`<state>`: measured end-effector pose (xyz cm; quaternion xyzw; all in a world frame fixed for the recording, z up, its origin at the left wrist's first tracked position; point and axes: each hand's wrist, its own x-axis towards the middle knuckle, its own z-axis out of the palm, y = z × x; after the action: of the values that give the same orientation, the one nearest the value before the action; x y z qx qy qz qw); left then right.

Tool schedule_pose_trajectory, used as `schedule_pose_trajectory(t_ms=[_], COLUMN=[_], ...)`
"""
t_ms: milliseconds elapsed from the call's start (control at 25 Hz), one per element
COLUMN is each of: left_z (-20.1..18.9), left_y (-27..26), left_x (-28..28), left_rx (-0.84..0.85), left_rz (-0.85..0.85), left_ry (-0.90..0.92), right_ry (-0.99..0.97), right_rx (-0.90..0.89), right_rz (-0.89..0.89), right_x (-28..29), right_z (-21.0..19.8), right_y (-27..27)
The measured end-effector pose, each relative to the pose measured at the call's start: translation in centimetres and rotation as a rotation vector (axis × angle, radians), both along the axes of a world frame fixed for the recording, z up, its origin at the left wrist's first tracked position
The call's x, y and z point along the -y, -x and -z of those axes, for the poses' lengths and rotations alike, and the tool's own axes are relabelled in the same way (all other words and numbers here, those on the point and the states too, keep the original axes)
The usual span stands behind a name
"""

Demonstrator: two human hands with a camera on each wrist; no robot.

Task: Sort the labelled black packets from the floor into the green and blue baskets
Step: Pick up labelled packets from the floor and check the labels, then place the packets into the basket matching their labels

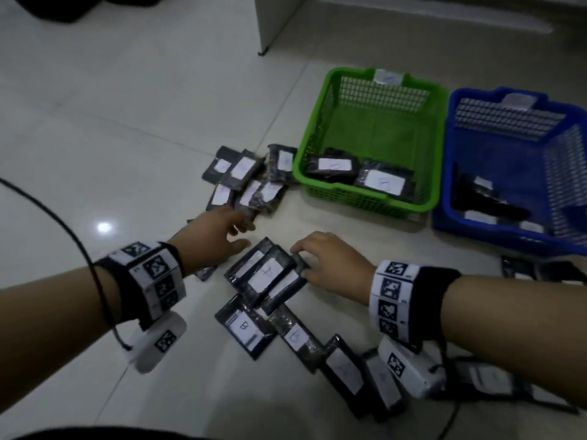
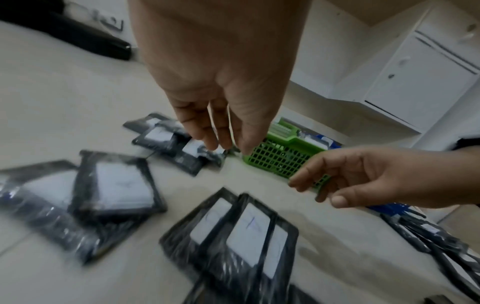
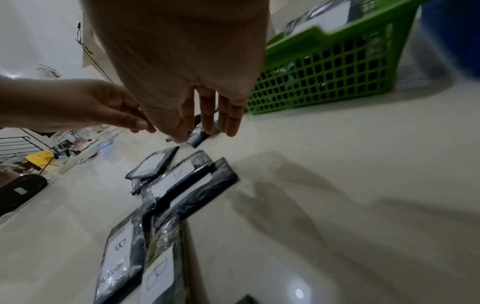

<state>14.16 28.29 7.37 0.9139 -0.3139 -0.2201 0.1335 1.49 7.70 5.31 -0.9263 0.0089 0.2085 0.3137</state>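
Black packets with white labels lie scattered on the tiled floor. A stack topped by a packet marked A (image 1: 268,274) (image 3: 176,179) sits between my hands. My right hand (image 1: 297,254) (image 3: 205,129) hovers at its right end, fingers relaxed and holding nothing. My left hand (image 1: 244,231) (image 2: 223,142) reaches with straight, empty fingers toward a far pile of packets (image 1: 247,176). A packet marked B (image 1: 244,327) lies nearer me. The green basket (image 1: 317,134) holds two packets (image 1: 384,182). The blue basket (image 1: 444,173) to its right holds several (image 1: 489,201).
A row of several packets (image 1: 343,366) runs toward my right wrist, and others (image 1: 540,271) lie in front of the blue basket. A white cabinet (image 1: 276,20) stands behind the baskets. A black cable (image 1: 63,223) crosses the floor at left.
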Motion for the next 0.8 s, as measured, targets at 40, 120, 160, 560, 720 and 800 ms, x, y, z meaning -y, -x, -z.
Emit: schedule_pose_trajectory(t_ms=[40,120,160,560,720,800], left_z=[1.3,3.3,4.0,5.5,3.4,2.1], left_y=[0.5,1.8,2.4,3.2,1.4,0.8], left_x=[-0.7,-1.3,-1.3,0.0,-0.2,0.4], left_rx=[-0.030,-0.097,-0.127,-0.253,-0.590,-0.671], left_rz=[-0.021,-0.025,-0.001,-0.121,-0.459,-0.583], left_ry=[-0.014,-0.027,-0.027,-0.029,0.375,0.551], right_ry=[0.030,0.069,0.085,0.108,-0.097,-0.279], right_rx=[-0.019,-0.049,-0.062,-0.222,-0.201,-0.173], right_rz=[-0.008,0.006,0.022,0.109,0.230,0.357], right_x=[-1.2,-3.0,-3.5,-1.5,1.0,2.2], right_z=[1.1,3.1,3.8,4.9,3.2,2.3], right_y=[-0.3,-0.7,-0.8,-1.3,-2.4,-2.8])
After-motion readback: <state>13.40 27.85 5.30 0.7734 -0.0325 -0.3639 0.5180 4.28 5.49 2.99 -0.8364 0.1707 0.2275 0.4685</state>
